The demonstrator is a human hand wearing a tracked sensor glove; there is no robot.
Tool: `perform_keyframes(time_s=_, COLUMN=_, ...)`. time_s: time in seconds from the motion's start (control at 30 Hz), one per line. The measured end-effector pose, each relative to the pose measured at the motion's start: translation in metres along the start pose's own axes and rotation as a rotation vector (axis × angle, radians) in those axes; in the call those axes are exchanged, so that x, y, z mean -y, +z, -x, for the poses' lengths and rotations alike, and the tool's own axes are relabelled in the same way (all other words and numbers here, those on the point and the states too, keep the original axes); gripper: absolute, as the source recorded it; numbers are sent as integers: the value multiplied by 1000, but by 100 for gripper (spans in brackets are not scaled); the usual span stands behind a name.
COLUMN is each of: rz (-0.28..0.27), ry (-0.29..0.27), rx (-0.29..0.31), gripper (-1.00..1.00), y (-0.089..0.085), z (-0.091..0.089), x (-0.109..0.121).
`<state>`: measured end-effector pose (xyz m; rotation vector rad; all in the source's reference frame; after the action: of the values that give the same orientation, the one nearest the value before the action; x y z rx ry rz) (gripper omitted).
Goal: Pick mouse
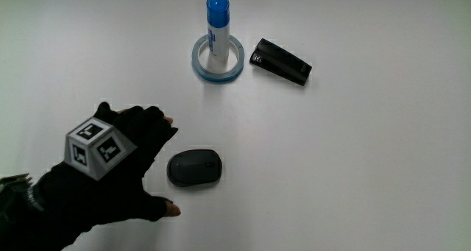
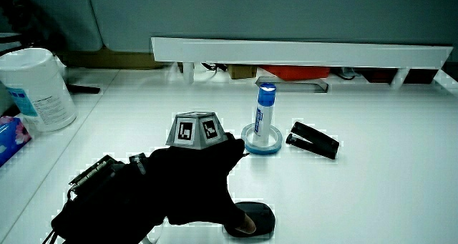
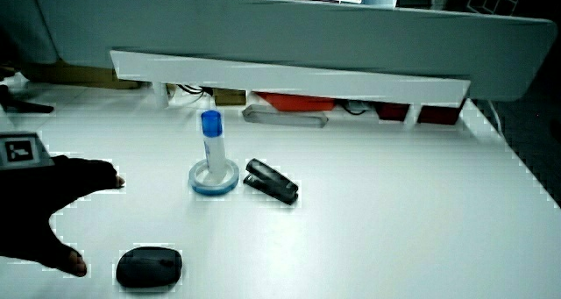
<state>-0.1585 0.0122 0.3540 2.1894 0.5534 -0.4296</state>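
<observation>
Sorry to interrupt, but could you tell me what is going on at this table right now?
A gloved hand is reaching for a dark computer mouse on the white table. Its fingers are spread open beside the mouse and it holds nothing yet. Farther from the person than the mouse, a blue-capped glue stick stands upright inside a ring of tape, with a black stapler lying just beside the ring. The mouse rests flat on the table.
</observation>
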Motion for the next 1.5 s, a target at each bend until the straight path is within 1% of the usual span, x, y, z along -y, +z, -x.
perform_keyframes(time_s=0.03, rz=29, ry=34, rx=4, gripper=0, y=-1, z=0, x=-4)
perform_keyframes(time_s=0.07, rz=8, ry=3, rx=-27, gripper=0, y=0, z=-4, x=-6)
perform_keyframes(time_s=0.1, rz=14, ry=9, rx=-36, gripper=0, y=-4, z=-2, x=-11)
perform_keyframes(time_s=0.2, rz=42, ry=37, rx=-32, gripper=0, y=-12, z=3, x=-25)
perform_keyframes(time_s=0.23, rz=34, ry=35, rx=-61, gripper=0, y=-13, z=2, x=-27)
perform_keyframes(time_s=0.27, rz=28, ry=36, rx=-68, gripper=0, y=-15, z=3, x=-30)
perform_keyframes(time_s=0.3, rz=37, ry=49, rx=-71, gripper=0, y=-17, z=4, x=-33)
perform_keyframes(time_s=0.33, rz=36, ry=55, rx=-62, gripper=0, y=-20, z=5, x=-36)
perform_keyframes(time_s=0.37, rz=32, ry=53, rx=-76, gripper=0, y=-21, z=5, x=-38)
perform_keyframes(time_s=0.43, rz=43, ry=63, rx=-73, gripper=0, y=-24, z=5, x=-44)
perform_keyframes(time_s=0.47, rz=36, ry=64, rx=-79, gripper=0, y=-26, z=5, x=-46)
perform_keyframes(time_s=0.53, rz=49, ry=81, rx=-74, gripper=0, y=-28, z=6, x=-50)
perform_keyframes(time_s=0.57, rz=43, ry=86, rx=-82, gripper=0, y=-29, z=6, x=-51)
perform_keyframes(time_s=0.6, rz=52, ry=82, rx=-87, gripper=0, y=-31, z=7, x=-55)
perform_keyframes(time_s=0.63, rz=62, ry=92, rx=-80, gripper=0, y=-36, z=10, x=-60)
perform_keyframes(time_s=0.67, rz=79, ry=98, rx=-87, gripper=0, y=-37, z=9, x=-62)
perform_keyframes(time_s=0.7, rz=70, ry=92, rx=-101, gripper=0, y=-40, z=10, x=-66)
perform_keyframes(time_s=0.73, rz=90, ry=107, rx=-87, gripper=0, y=-43, z=12, x=-68)
perform_keyframes(time_s=0.77, rz=101, ry=109, rx=-91, gripper=0, y=-46, z=13, x=-70)
perform_keyframes(time_s=0.8, rz=94, ry=110, rx=-93, gripper=0, y=-50, z=17, x=-74)
perform_keyframes(time_s=0.87, rz=106, ry=119, rx=-97, gripper=0, y=-52, z=17, x=-78)
perform_keyframes(time_s=0.93, rz=109, ry=116, rx=-119, gripper=0, y=-55, z=16, x=-80)
perform_keyframes(time_s=0.97, rz=109, ry=133, rx=-116, gripper=0, y=-57, z=17, x=-81)
perform_keyframes(time_s=1.0, rz=107, ry=128, rx=-121, gripper=0, y=-60, z=19, x=-83)
perform_keyframes(time_s=1.1, rz=125, ry=133, rx=-123, gripper=0, y=-69, z=22, x=-90)
perform_keyframes(time_s=1.13, rz=128, ry=140, rx=-136, gripper=0, y=-70, z=22, x=-91)
perform_keyframes(time_s=1.17, rz=139, ry=135, rx=-128, gripper=0, y=-71, z=21, x=-92)
perform_keyframes(time_s=1.23, rz=141, ry=139, rx=-137, gripper=0, y=-73, z=21, x=-93)
perform_keyframes(time_s=1.3, rz=132, ry=133, rx=-137, gripper=0, y=-73, z=22, x=-94)
perform_keyframes(time_s=1.33, rz=139, ry=139, rx=-127, gripper=0, y=-74, z=23, x=-95)
perform_keyframes(time_s=1.37, rz=131, ry=132, rx=-143, gripper=0, y=-73, z=23, x=-95)
perform_keyframes(time_s=1.47, rz=126, ry=155, rx=-158, gripper=19, y=-74, z=21, x=-96)
perform_keyframes(time_s=1.5, rz=123, ry=145, rx=-164, gripper=25, y=-74, z=21, x=-96)
